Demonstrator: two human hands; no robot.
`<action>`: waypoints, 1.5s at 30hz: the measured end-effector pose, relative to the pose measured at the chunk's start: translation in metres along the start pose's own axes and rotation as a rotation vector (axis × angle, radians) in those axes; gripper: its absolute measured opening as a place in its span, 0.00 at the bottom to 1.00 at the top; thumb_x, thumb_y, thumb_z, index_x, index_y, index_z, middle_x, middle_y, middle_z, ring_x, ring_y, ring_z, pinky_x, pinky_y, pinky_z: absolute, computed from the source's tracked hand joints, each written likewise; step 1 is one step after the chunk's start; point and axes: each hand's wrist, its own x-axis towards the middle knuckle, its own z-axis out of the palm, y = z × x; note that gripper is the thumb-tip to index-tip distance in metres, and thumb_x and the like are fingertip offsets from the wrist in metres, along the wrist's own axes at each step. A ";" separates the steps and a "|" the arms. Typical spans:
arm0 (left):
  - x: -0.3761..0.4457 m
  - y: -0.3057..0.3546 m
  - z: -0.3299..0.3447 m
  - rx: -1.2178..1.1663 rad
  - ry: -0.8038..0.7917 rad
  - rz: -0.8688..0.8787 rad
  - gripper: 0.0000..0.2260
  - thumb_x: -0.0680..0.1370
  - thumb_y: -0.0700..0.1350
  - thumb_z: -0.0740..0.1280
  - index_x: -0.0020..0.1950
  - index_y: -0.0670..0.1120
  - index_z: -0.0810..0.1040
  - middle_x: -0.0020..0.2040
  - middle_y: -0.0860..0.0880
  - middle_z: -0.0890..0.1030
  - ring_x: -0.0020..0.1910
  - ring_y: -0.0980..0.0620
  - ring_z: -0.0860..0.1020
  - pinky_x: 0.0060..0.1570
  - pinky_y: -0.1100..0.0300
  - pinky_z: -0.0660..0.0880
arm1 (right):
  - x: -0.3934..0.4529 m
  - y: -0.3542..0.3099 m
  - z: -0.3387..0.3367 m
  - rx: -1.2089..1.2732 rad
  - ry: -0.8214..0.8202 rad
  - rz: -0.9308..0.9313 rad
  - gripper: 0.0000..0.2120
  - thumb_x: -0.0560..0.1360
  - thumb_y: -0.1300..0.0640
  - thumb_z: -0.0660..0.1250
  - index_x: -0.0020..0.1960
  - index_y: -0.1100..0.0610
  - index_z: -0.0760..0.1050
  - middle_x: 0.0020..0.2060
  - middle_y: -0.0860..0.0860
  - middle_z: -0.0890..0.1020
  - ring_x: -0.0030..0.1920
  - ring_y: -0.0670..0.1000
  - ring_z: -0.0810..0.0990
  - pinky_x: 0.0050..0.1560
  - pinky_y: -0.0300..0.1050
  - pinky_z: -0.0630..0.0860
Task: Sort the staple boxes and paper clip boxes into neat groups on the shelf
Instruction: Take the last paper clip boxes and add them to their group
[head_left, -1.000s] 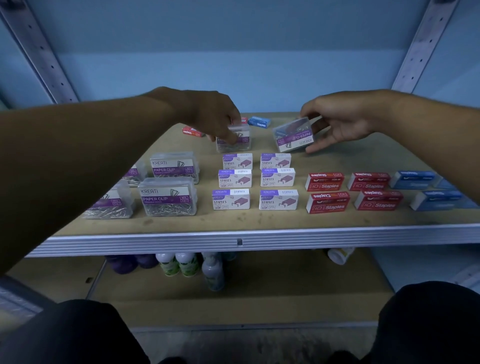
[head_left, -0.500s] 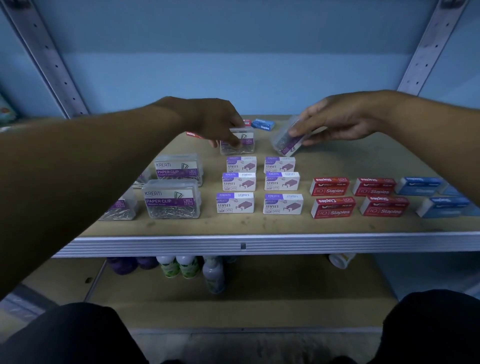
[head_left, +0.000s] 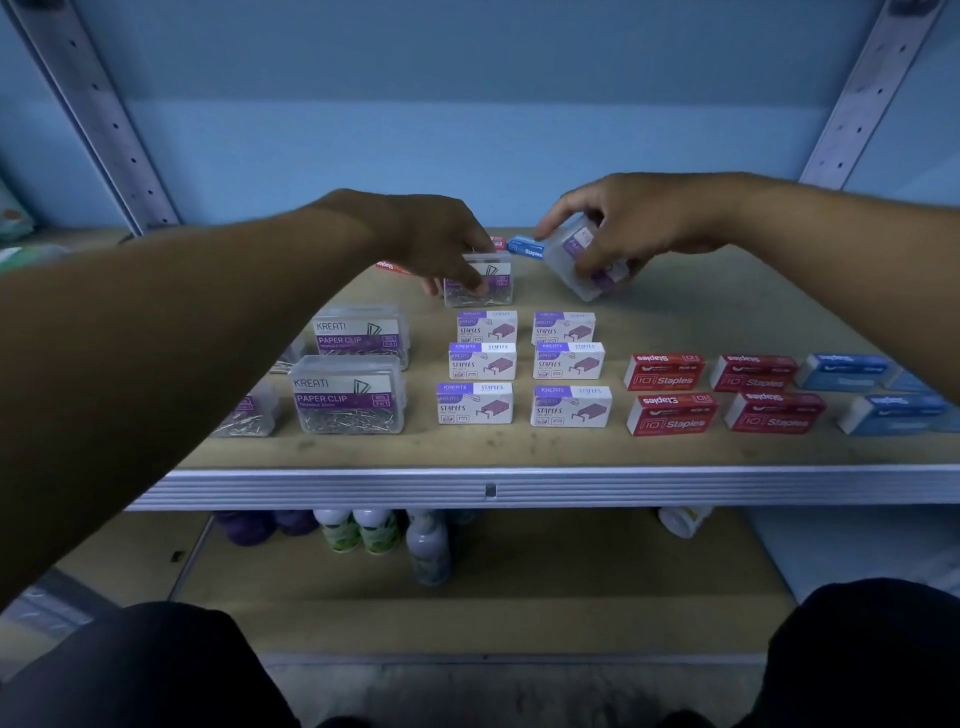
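From the head view, the right hand (head_left: 644, 223) grips a tilted clear paper clip box (head_left: 587, 260) above the shelf (head_left: 488, 488) while the left hand (head_left: 436, 244) pinches another box (head_left: 478, 283) resting behind the purple staple boxes (head_left: 524, 364) — a loose lid could spill clips, or a slip scatter those neat rows.

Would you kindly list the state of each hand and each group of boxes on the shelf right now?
left hand: gripping a clear paper clip box that sits on the shelf
right hand: holding a tilted clear box above the shelf
white staple boxes: neat grid, flat
red staple boxes: grouped, flat
front paper clip boxes: closed, grouped
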 end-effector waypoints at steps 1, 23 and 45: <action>0.000 0.000 0.000 -0.006 0.001 0.000 0.15 0.76 0.52 0.71 0.61 0.51 0.81 0.54 0.49 0.85 0.47 0.47 0.85 0.48 0.55 0.80 | 0.001 0.000 0.002 -0.058 0.004 -0.007 0.19 0.71 0.62 0.75 0.57 0.43 0.80 0.56 0.52 0.78 0.51 0.55 0.82 0.40 0.46 0.83; -0.041 -0.008 -0.011 0.011 0.282 0.075 0.15 0.74 0.49 0.74 0.60 0.52 0.81 0.55 0.55 0.82 0.49 0.58 0.77 0.48 0.62 0.70 | -0.005 -0.027 0.013 -0.264 0.085 -0.082 0.15 0.75 0.55 0.74 0.61 0.49 0.82 0.51 0.47 0.84 0.44 0.51 0.86 0.48 0.47 0.83; -0.138 -0.076 -0.031 0.036 0.217 -0.148 0.14 0.75 0.47 0.73 0.60 0.54 0.81 0.55 0.56 0.81 0.53 0.53 0.78 0.48 0.61 0.73 | 0.026 -0.134 0.064 -0.072 0.028 -0.270 0.16 0.74 0.58 0.77 0.61 0.52 0.82 0.51 0.51 0.83 0.49 0.54 0.85 0.49 0.49 0.85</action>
